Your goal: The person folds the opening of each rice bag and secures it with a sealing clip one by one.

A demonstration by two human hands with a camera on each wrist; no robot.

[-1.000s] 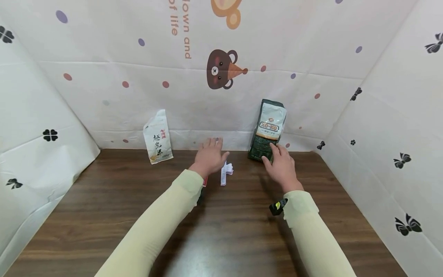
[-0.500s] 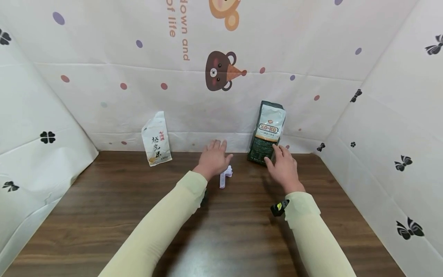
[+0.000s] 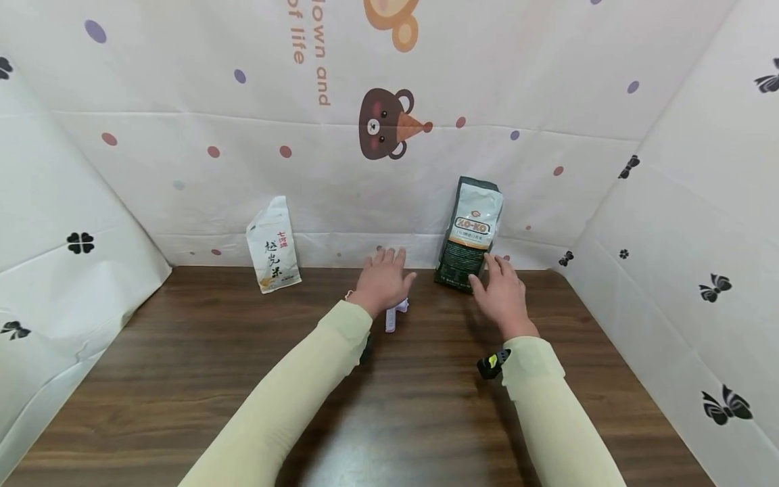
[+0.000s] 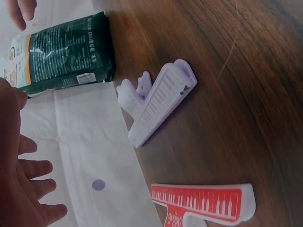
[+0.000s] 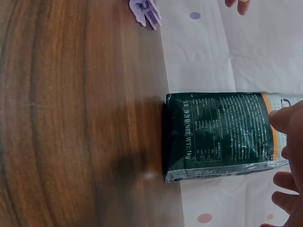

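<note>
My left hand [image 3: 385,283] hovers over the table with its fingers spread and holds nothing. Below it lies a lilac bag clip [image 4: 161,101] with a piano-key pattern, partly covered by the hand in the head view. A red bag clip [image 4: 203,201] of the same kind lies beside it in the left wrist view; in the head view it is largely hidden behind the left hand. My right hand [image 3: 502,297], fingers extended and apart, is at the lower right side of a green and silver rice bag [image 3: 467,233]. That bag stands leaning against the back wall.
A smaller white rice bag [image 3: 273,247], its top folded to a slant, leans on the back wall at the left. White printed sheets [image 3: 328,182] line the back and both sides of the brown wooden table [image 3: 152,379].
The left hand has drifted to the right and now covers more of the lilac clip. My right hand has shifted slightly right along the green bag. Both bags stay in place.
</note>
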